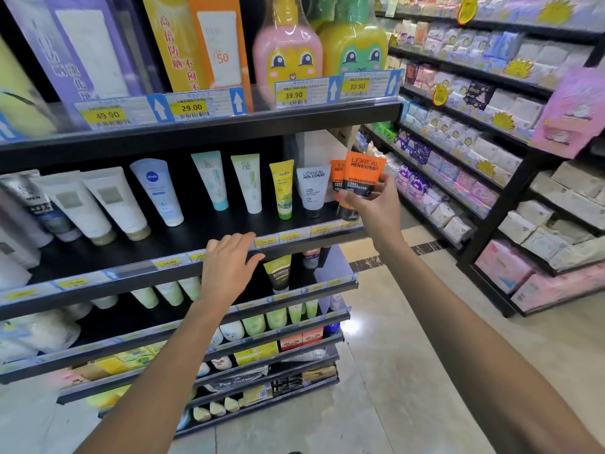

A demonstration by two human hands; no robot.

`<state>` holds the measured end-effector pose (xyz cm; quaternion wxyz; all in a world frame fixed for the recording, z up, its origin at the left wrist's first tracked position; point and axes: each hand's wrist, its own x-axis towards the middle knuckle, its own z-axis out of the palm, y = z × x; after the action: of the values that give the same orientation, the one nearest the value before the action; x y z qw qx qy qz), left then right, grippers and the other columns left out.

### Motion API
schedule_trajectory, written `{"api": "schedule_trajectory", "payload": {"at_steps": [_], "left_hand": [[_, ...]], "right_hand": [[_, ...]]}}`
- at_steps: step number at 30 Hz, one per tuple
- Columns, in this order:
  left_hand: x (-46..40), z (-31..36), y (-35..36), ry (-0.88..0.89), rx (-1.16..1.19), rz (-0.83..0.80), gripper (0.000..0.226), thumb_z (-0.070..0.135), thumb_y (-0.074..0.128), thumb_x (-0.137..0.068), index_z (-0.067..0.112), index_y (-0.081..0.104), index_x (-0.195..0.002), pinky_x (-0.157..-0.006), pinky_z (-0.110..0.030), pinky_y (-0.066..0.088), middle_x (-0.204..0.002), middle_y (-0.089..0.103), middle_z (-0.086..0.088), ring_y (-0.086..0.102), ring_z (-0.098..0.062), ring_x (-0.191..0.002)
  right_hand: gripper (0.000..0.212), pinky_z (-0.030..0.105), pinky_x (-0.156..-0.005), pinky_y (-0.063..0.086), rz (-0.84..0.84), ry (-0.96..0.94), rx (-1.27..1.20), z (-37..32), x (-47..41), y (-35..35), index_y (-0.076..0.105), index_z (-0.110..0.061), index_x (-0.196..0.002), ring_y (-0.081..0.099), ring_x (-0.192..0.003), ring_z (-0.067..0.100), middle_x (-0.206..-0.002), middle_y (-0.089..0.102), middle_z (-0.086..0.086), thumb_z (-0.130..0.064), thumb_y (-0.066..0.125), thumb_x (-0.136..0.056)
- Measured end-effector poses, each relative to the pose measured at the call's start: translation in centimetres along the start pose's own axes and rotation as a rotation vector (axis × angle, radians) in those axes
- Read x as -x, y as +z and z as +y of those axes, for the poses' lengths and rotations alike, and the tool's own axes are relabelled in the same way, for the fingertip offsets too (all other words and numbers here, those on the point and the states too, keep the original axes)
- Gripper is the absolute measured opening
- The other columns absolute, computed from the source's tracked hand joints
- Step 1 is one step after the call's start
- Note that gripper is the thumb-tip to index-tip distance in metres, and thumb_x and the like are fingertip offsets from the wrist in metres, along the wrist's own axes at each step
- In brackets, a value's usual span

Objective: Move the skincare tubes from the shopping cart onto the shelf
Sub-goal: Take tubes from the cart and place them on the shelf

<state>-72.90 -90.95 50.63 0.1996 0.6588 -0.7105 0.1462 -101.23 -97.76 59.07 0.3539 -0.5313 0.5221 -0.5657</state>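
My right hand [376, 204] grips an orange L'Oreal Men Expert tube [361, 175] at the right end of the black shelf [183, 237]. A second orange tube [337, 176] stands just behind it, next to a grey L'Oreal tube [312, 188]. Further left on the same shelf stand a yellow tube [283, 188], two white-green tubes [247, 181], a Nivea tube [158, 191] and several white tubes [111, 201]. My left hand [229, 263] rests open, fingers spread, on the shelf's front edge. The shopping cart is out of view.
The shelf above carries boxed sunscreen [203, 44] and cartoon bottles [288, 54] behind price tags. Lower shelves [196, 326] hold more tubes and boxes. Across the tiled aisle [409, 339], a black rack [491, 224] is stacked with soft packs.
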Motion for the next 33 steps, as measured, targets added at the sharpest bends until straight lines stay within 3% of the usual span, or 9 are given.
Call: {"api": "schedule_trajectory", "payload": {"at_steps": [2, 8, 12, 14, 18, 21, 31, 33], "left_hand": [[0.0, 0.0, 0.1, -0.009, 0.001, 0.0, 0.043, 0.041, 0.073, -0.09, 0.013, 0.066, -0.122, -0.079, -0.043, 0.046, -0.1, 0.072, -0.003, 0.065, -0.027, -0.089], [-0.1, 0.1, 0.2, -0.022, 0.003, -0.006, 0.043, 0.043, 0.071, -0.091, 0.014, 0.065, -0.122, -0.081, -0.042, 0.045, -0.101, 0.071, -0.002, 0.064, -0.026, -0.091], [-0.1, 0.2, 0.2, -0.025, -0.003, 0.001, 0.041, 0.042, 0.071, -0.092, 0.014, 0.065, -0.121, -0.081, -0.043, 0.045, -0.101, 0.071, -0.002, 0.064, -0.026, -0.092], [-0.1, 0.3, 0.1, -0.024, -0.009, 0.003, 0.041, 0.042, 0.071, -0.092, 0.014, 0.065, -0.121, -0.081, -0.043, 0.045, -0.101, 0.071, -0.002, 0.064, -0.026, -0.092], [-0.1, 0.4, 0.1, -0.035, -0.015, -0.005, 0.04, 0.043, 0.07, -0.092, 0.015, 0.065, -0.121, -0.081, -0.043, 0.045, -0.101, 0.071, -0.001, 0.064, -0.026, -0.092], [0.0, 0.5, 0.1, -0.042, -0.014, -0.009, 0.041, 0.043, 0.07, -0.092, 0.014, 0.065, -0.121, -0.082, -0.044, 0.045, -0.102, 0.071, -0.002, 0.064, -0.026, -0.093], [0.0, 0.5, 0.1, -0.047, -0.008, -0.02, 0.04, 0.043, 0.069, -0.093, 0.015, 0.064, -0.12, -0.083, -0.042, 0.042, -0.102, 0.07, -0.001, 0.063, -0.025, -0.093], [0.0, 0.5, 0.0, -0.048, -0.011, -0.021, 0.04, 0.043, 0.069, -0.093, 0.015, 0.064, -0.12, -0.083, -0.041, 0.042, -0.102, 0.07, -0.001, 0.063, -0.025, -0.093]], "right_hand": [[0.066, 0.013, -0.077, 0.048, 0.007, -0.018, 0.03, 0.0, -1.1, 0.0, 0.05, -0.021, -0.129, 0.064, -0.096, -0.003, -0.105, 0.067, -0.015, -0.022, 0.09, -0.077], [0.063, 0.017, -0.078, 0.053, -0.017, -0.056, 0.166, 1.7, -2.7, 0.1, 0.047, -0.029, -0.122, 0.067, -0.095, -0.001, -0.107, 0.07, -0.011, -0.023, 0.09, -0.077], [0.061, 0.005, -0.073, 0.046, -0.04, -0.073, 0.209, 2.0, -3.4, 0.1, 0.046, -0.028, -0.121, 0.062, -0.093, -0.013, -0.107, 0.069, -0.012, -0.023, 0.089, -0.079], [0.061, 0.01, -0.078, 0.048, -0.061, -0.065, 0.242, 2.6, -3.7, 0.1, 0.048, -0.025, -0.122, 0.063, -0.095, -0.009, -0.109, 0.069, -0.01, -0.023, 0.09, -0.078], [0.062, 0.031, -0.089, 0.055, -0.102, -0.072, 0.352, 4.3, -3.9, 0.3, 0.052, -0.019, -0.125, 0.069, -0.098, 0.008, -0.112, 0.071, -0.007, -0.023, 0.091, -0.076], [0.063, 0.03, -0.087, 0.055, -0.118, -0.087, 0.407, 4.7, -4.1, 0.1, 0.052, -0.018, -0.128, 0.07, -0.092, 0.008, -0.113, 0.071, -0.006, -0.027, 0.09, -0.078], [0.062, 0.031, -0.093, 0.052, -0.072, -0.034, 0.347, 5.0, -4.2, 0.3, 0.052, -0.019, -0.126, 0.066, -0.103, 0.012, -0.115, 0.069, -0.005, -0.024, 0.09, -0.078], [0.06, 0.027, -0.089, 0.051, -0.077, -0.025, 0.344, 5.0, -4.0, 0.3, 0.052, -0.018, -0.126, 0.066, -0.096, 0.006, -0.117, 0.069, -0.004, -0.024, 0.089, -0.08]]}}
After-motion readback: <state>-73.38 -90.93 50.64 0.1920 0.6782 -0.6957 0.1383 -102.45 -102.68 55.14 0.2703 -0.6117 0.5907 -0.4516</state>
